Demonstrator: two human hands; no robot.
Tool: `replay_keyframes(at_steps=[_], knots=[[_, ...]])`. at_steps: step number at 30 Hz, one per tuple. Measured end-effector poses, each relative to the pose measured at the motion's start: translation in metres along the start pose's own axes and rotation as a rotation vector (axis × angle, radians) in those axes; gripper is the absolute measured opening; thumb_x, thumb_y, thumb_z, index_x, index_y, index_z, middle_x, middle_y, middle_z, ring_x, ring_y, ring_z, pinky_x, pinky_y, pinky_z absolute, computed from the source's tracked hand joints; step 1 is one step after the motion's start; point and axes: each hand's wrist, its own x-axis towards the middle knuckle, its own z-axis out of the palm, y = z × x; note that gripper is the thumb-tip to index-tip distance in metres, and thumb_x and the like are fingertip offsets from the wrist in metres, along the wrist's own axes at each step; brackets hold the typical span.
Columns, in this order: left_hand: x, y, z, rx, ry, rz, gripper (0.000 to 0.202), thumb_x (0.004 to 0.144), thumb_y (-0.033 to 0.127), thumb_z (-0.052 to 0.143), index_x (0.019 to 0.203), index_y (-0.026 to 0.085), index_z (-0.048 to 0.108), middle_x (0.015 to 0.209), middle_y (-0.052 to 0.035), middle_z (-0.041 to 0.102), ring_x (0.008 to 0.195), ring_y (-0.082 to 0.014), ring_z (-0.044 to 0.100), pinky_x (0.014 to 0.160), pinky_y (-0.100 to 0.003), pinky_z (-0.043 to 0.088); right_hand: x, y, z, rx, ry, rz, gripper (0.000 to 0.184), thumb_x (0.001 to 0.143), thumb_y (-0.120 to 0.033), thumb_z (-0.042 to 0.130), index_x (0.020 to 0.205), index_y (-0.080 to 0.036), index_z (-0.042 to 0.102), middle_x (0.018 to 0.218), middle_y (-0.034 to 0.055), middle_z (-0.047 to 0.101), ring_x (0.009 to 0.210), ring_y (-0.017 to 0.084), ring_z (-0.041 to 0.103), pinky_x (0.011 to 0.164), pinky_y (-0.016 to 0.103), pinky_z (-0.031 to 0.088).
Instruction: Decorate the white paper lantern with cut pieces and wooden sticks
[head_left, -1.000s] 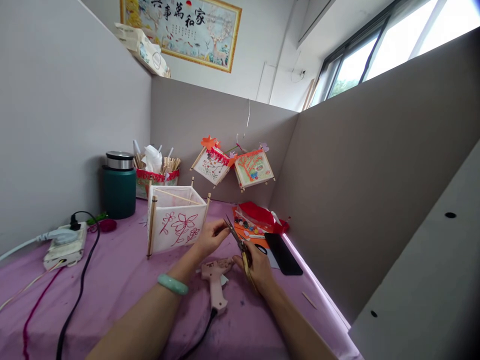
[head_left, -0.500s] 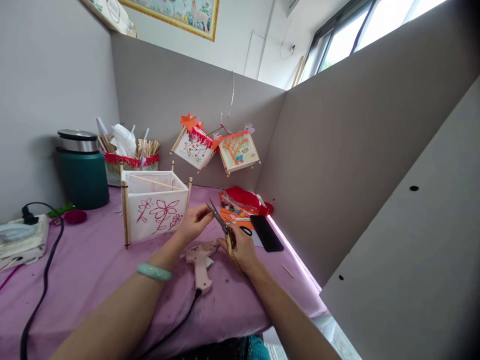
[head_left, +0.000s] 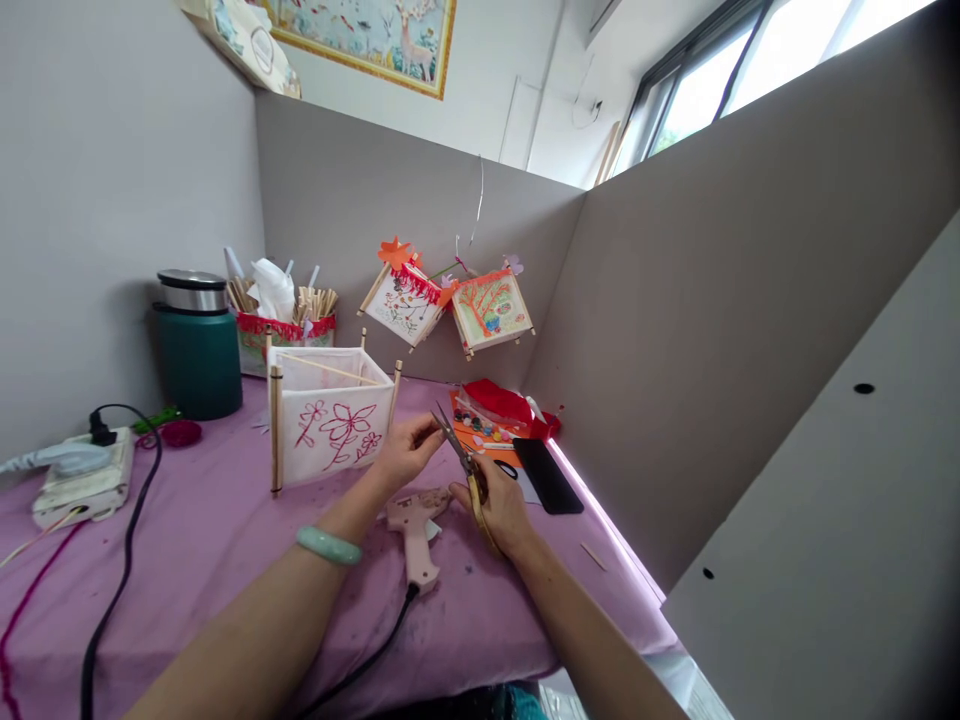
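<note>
My right hand (head_left: 501,508) grips scissors (head_left: 453,432) with gold-coloured handles, their blades slightly apart and pointing up and away from me. Close to the blade tips, my left hand (head_left: 409,446) has thumb and fingers pinched together; whatever is between them is too small to make out. A pale green bangle circles the left wrist. Below both hands a pink glue gun (head_left: 414,540) lies on the purple cloth. Left of my left hand stands a white fabric box frame (head_left: 337,430) with wooden corner sticks and red stitched flowers, open on top.
Behind are a green tumbler (head_left: 199,355), a holder (head_left: 287,333) full of sticks and tissue, and two hanging decorated lanterns (head_left: 491,312). A black phone (head_left: 547,476) lies right, near a red cloth (head_left: 499,400). A power strip (head_left: 86,478) with cables sits left. Grey panels enclose the table.
The camera view has turned slightly left and up, so everything sits further right and lower. Both hands keep nearly the same pose, the scissors still near the left fingertips.
</note>
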Motion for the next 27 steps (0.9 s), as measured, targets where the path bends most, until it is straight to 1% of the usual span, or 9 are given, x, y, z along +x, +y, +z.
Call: replay_keyframes(at_steps=[4, 9, 14, 17, 22, 27], knots=[[-0.001, -0.002, -0.001, 0.024, -0.001, 0.022, 0.025, 0.083, 0.037, 0.051, 0.073, 0.015, 0.057, 0.058, 0.0034, 0.043, 0.054, -0.0096, 0.037, 0.051, -0.021, 0.030, 0.001, 0.001, 0.000, 0.005, -0.010, -0.011, 0.027, 0.079, -0.032, 0.056, 0.104, -0.020, 0.055, 0.078, 0.0018, 0.062, 0.066, 0.016, 0.055, 0.063, 0.027, 0.043], [-0.003, -0.002, -0.002, 0.067, 0.013, 0.030, 0.025, 0.083, 0.035, 0.052, 0.072, 0.014, 0.058, 0.055, 0.0038, 0.043, 0.051, -0.0090, 0.035, 0.049, -0.021, 0.028, 0.001, 0.003, 0.001, 0.023, -0.009, -0.022, 0.018, 0.080, -0.031, 0.056, 0.095, -0.021, 0.055, 0.067, -0.0016, 0.057, 0.056, 0.014, 0.050, 0.056, 0.024, 0.039], [-0.002, 0.000, -0.002, 0.097, 0.018, 0.027, 0.024, 0.083, 0.034, 0.052, 0.073, 0.014, 0.060, 0.058, 0.0025, 0.048, 0.053, -0.0095, 0.040, 0.052, -0.021, 0.031, 0.001, 0.012, 0.004, 0.027, 0.035, -0.056, 0.013, 0.083, -0.032, 0.053, 0.089, -0.020, 0.057, 0.062, -0.0013, 0.058, 0.052, 0.013, 0.050, 0.052, 0.023, 0.037], [-0.001, 0.000, 0.000, 0.092, 0.023, 0.016, 0.024, 0.083, 0.034, 0.052, 0.074, 0.013, 0.061, 0.057, 0.0027, 0.048, 0.053, -0.0094, 0.039, 0.051, -0.021, 0.031, 0.001, 0.015, 0.006, 0.025, 0.071, -0.068, 0.015, 0.083, -0.035, 0.055, 0.087, -0.020, 0.058, 0.063, -0.0006, 0.060, 0.052, 0.013, 0.052, 0.053, 0.023, 0.038], [0.000, 0.000, 0.002, 0.073, 0.042, 0.004, 0.023, 0.083, 0.033, 0.051, 0.078, 0.013, 0.062, 0.057, 0.0030, 0.048, 0.053, -0.0095, 0.040, 0.051, -0.021, 0.032, 0.000, 0.011, 0.007, 0.005, 0.133, -0.045, 0.023, 0.080, -0.040, 0.061, 0.092, -0.020, 0.059, 0.069, 0.0007, 0.064, 0.057, 0.015, 0.057, 0.056, 0.024, 0.042], [0.000, 0.000, 0.001, 0.064, 0.134, 0.009, 0.026, 0.085, 0.035, 0.051, 0.082, 0.014, 0.065, 0.061, 0.0014, 0.053, 0.058, -0.0104, 0.046, 0.055, -0.021, 0.036, 0.000, 0.008, 0.005, 0.038, 0.165, 0.014, 0.031, 0.081, -0.042, 0.061, 0.100, -0.019, 0.058, 0.072, 0.0011, 0.065, 0.063, 0.016, 0.059, 0.059, 0.025, 0.044]])
